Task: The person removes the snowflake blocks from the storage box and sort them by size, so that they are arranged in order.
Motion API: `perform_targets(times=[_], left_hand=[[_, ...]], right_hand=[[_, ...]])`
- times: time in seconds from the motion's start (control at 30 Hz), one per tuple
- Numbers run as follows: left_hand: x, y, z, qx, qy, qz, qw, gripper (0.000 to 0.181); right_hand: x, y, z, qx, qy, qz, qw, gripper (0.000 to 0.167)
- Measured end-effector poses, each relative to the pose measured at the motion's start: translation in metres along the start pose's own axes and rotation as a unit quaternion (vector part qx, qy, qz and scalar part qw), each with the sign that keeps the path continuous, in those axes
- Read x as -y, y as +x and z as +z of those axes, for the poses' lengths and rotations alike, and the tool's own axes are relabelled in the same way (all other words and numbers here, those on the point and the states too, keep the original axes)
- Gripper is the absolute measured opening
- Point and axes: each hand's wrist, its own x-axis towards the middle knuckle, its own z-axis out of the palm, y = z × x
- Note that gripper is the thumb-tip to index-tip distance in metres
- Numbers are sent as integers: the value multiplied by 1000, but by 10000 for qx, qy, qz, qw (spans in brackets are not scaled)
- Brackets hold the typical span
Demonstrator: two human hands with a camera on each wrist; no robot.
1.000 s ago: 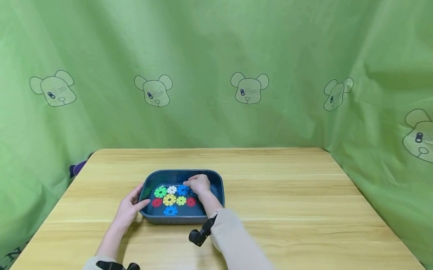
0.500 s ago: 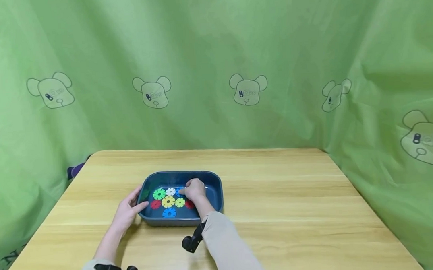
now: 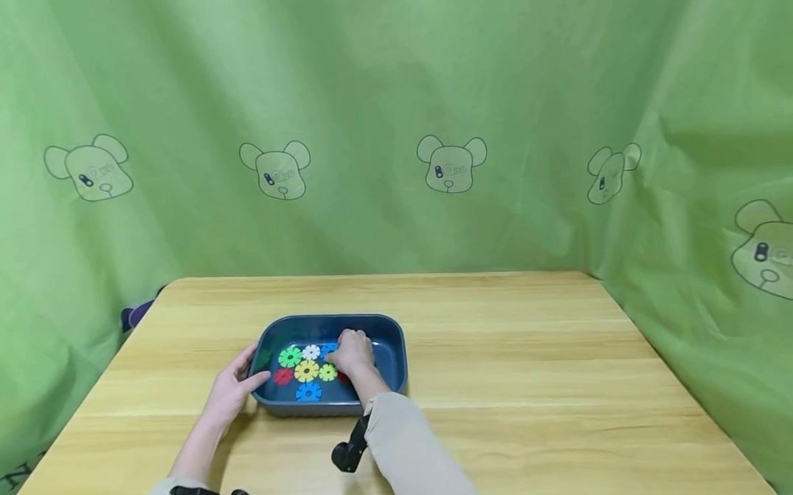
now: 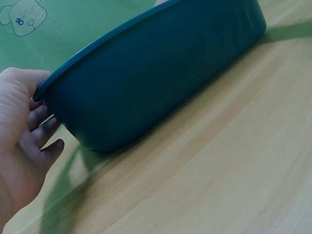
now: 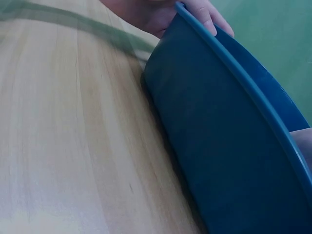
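A dark blue plastic tub (image 3: 390,395) holds several flat notched snowflake discs, among them a green disc (image 3: 290,357), a white disc (image 3: 311,352), a yellow disc (image 3: 306,371) and a near blue disc (image 3: 308,392). My left hand (image 3: 230,388) grips the tub's left end; in the left wrist view the thumb lies over the rim and the fingers are outside the wall. Inside the tub, my right hand (image 3: 352,355) reaches down beside a far blue disc (image 3: 328,349) and a yellow-green disc (image 3: 328,372). Its fingertips are mostly hidden, so whether it pinches a disc is unclear.
The tub stands on a wooden table (image 3: 541,374). Behind and beside the table hangs a green curtain (image 3: 363,94) with printed bear heads. A purple thing (image 3: 136,315) shows past the table's left edge.
My right hand has moved lower and slightly left in the tub, over the blue and right red discs. The left hand keeps its hold; the whole view has shifted slightly.
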Motion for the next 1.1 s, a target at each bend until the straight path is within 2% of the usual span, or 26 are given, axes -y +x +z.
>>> perform_targets(times=[0.13,0.3,0.57,0.77,0.87,1.0,1.1], left_hand=[[0,0,0,-2,93,42,9999,65],[0,-2,0,-15,73,78,9999,65],[2,-2,-1,8,40,89,10000,69],[3,-3,-2,43,-9,62,10000,71],[2,-2,-2,47,42,77,10000,71],[-1,0,-3,61,111,118,9998,72],[-3,1,-2,74,106,119,9998,72]], right_hand=[[1,0,0,88,-48,88,9999,31],[0,0,1,70,-10,-9,10000,36],[-2,0,-2,-76,288,-230,9993,13],[0,-1,-6,-150,766,-353,9963,8],[0,0,-10,-117,1380,-321,9898,8],[2,1,-20,111,2224,-210,9747,8],[2,1,-29,251,2574,-185,9658,9]])
